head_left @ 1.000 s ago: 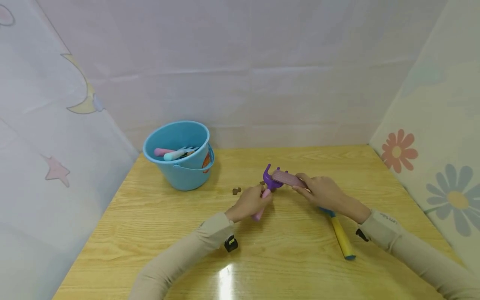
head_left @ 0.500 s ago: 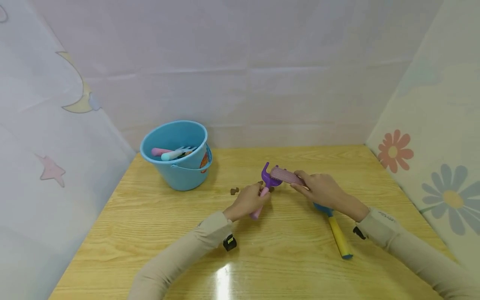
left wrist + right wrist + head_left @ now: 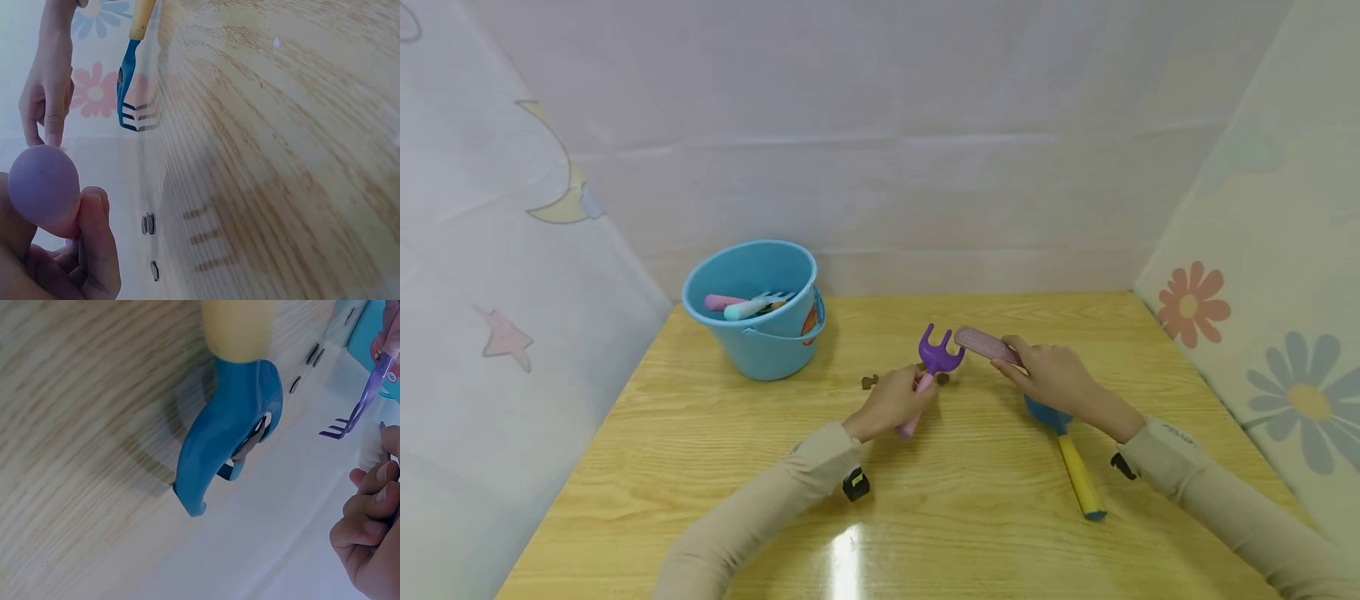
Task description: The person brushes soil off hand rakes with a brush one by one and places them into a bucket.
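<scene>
My left hand (image 3: 891, 404) grips the pink handle of a purple toy hand rake (image 3: 938, 354), its tines pointing away from me and raised off the table. In the left wrist view the handle's rounded end (image 3: 44, 184) sits between thumb and fingers. My right hand (image 3: 1056, 379) pinches a pink brush (image 3: 988, 344) with a dotted back; pale bristles (image 3: 372, 449) show below it in the right wrist view. The brush head is just right of the tines, apart from them. Under the right hand lies a blue rake with a yellow handle (image 3: 1081, 477), its head partly hidden in the head view.
A light blue bucket (image 3: 767, 354) holding several toy tools stands at the back left of the wooden table (image 3: 737, 492). Small brown pieces (image 3: 869, 382) lie around the purple rake. A dark brown piece (image 3: 251, 440) shows at the blue rake's head. Patterned cloth walls enclose the table.
The brush has moved off the purple rake's head to the right, baring the tines. The purple rake has turned slightly, its face now more toward the camera. Both hands keep their grips.
</scene>
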`<state>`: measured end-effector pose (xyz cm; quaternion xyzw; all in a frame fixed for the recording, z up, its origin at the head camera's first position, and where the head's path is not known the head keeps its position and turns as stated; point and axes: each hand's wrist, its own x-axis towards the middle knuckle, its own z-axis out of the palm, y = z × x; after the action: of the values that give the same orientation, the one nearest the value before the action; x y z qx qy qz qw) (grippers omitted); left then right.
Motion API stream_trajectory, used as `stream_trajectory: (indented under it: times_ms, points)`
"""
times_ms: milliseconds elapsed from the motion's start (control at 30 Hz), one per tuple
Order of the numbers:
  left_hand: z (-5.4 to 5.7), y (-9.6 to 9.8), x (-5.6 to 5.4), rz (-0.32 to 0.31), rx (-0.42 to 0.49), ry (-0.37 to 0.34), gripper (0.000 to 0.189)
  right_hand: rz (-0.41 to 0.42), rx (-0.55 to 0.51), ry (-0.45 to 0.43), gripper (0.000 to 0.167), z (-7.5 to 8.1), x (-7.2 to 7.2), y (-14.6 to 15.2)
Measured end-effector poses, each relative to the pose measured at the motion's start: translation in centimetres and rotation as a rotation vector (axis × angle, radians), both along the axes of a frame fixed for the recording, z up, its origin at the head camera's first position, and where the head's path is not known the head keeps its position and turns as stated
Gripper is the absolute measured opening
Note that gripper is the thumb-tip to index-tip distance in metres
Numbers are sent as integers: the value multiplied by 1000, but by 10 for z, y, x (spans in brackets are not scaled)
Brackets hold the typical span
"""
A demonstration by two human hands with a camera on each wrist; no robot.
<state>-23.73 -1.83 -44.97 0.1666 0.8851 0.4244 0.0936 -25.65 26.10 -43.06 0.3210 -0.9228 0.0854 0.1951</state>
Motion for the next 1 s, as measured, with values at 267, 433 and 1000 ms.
stream_trajectory:
  times_ms: [267, 433, 1000]
  points:
    - [1, -1, 1, -2, -13, 17, 23, 25, 23, -35, 40, -2, -1, -6]
    - [2, -2, 1, 2, 1, 8, 24, -67, 18, -53, 42, -3, -2, -2]
    - [11, -12, -7, 51, -65, 16, 29, -74, 21, -81, 41, -2, 0, 5]
